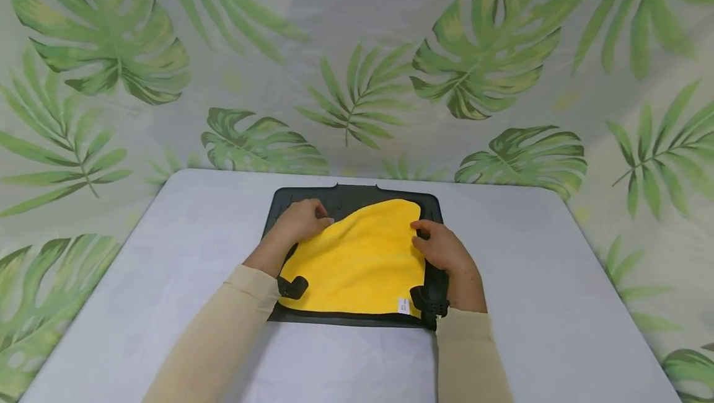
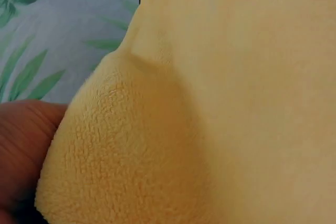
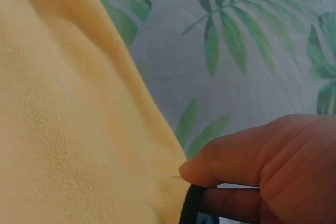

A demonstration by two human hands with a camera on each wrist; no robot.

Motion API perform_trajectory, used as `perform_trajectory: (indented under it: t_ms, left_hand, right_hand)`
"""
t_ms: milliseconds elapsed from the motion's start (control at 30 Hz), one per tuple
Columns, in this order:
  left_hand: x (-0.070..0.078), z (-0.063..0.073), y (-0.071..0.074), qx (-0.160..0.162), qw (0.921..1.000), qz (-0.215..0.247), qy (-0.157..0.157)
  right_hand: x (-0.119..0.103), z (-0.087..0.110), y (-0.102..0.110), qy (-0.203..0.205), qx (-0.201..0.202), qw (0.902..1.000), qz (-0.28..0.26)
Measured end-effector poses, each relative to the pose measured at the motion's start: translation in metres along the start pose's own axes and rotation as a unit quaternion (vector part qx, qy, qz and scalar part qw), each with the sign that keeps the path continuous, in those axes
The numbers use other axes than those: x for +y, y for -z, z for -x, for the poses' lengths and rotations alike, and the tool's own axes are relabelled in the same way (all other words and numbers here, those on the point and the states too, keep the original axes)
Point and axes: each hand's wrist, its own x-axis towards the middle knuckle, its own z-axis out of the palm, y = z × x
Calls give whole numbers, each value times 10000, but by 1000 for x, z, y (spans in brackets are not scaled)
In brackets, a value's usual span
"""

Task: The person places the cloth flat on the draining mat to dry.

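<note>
A yellow plush cloth (image 1: pixel 362 260) with a dark edging and a small white label near its lower right is held up between both hands. My left hand (image 1: pixel 304 220) grips its upper left edge; in the left wrist view only part of that hand (image 2: pixel 29 148) shows beside the fabric. On the other side, my right hand (image 1: pixel 446 248) holds the right edge. Its thumb and a finger pinch the dark-trimmed border of the cloth (image 3: pixel 79 103) in the right wrist view, where the right hand (image 3: pixel 273 166) enters from the right.
Behind and below the cloth lies a dark grey tray or board (image 1: pixel 357 195) with a raised rim, on a white-covered table (image 1: pixel 530 254). A leaf-print fabric backdrop (image 1: pixel 368 12) stands beyond the table. Black wrist mounts (image 1: pixel 429 301) sit close to the cloth's lower corners.
</note>
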Motion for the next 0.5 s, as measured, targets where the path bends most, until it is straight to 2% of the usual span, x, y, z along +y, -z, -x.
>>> perform_trajectory:
  t_ms: [100,267,367,500]
  left_hand:
    - [5,4,-7,-266,9992,-230,-176]
    - [15,12,-20,-513,9976,-317,-328]
    - [19,16,-27,-465,9973,-471,-316]
    - [22,19,-32,-190,9970,-740,-150]
  right_hand:
    - [0,1,0,79,-21,10000,46]
    - [-1,0,1,104,-29,9999,73]
    - [-1,0,1,51,-53,10000,48]
    - [0,1,1,98,-88,9999,25]
